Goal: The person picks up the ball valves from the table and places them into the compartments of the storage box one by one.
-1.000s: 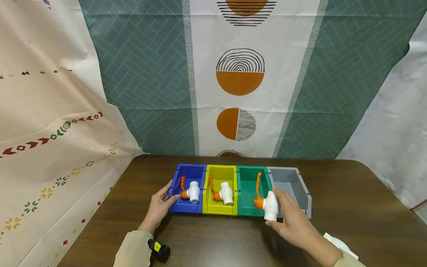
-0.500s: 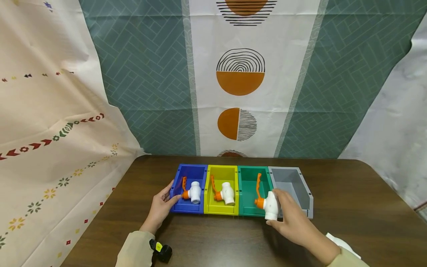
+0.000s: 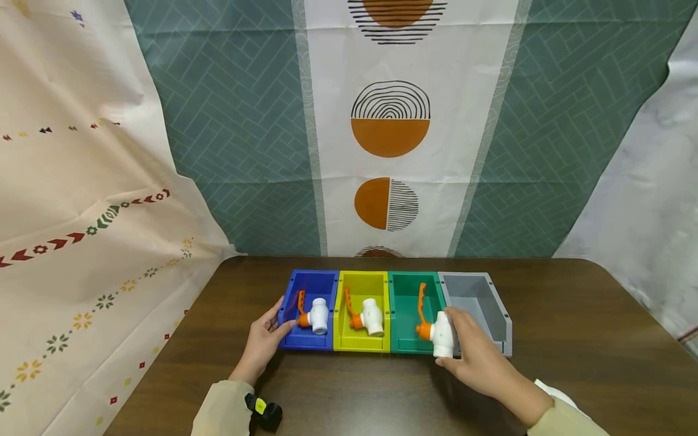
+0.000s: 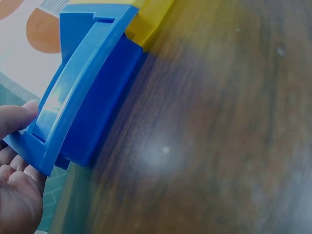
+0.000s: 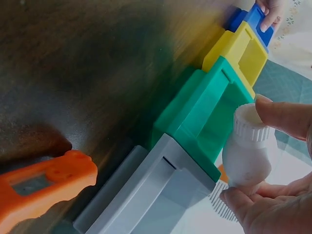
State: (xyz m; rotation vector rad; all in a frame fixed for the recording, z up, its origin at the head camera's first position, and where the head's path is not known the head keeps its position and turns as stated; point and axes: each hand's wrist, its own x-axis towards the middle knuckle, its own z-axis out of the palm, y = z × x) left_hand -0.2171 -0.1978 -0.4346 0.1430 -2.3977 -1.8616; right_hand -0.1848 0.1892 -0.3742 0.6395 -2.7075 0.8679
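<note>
My right hand (image 3: pixel 480 357) pinches a white ball valve (image 3: pixel 443 336) with an orange lever, held over the front of the green bin (image 3: pixel 403 345). In the right wrist view, thumb and fingers are on opposite ends of the white valve body (image 5: pixel 248 156). My left hand (image 3: pixel 260 342) grips the left side of the blue bin (image 3: pixel 305 342), and the left wrist view shows its thumb on the bin's rim (image 4: pixel 80 92). One white valve (image 3: pixel 318 316) with an orange lever lies in the blue bin, and a similar valve (image 3: pixel 372 317) lies in the yellow bin (image 3: pixel 360 344).
A grey bin (image 3: pixel 493 303) ends the joined row on the right. Partly behind the right forearm, a white object (image 3: pixel 561 396) lies on the brown table (image 3: pixel 349 393). The right wrist view has an orange slotted lever (image 5: pixel 53 180) at lower left. Patterned cloth (image 3: pixel 262 151) hangs behind the table.
</note>
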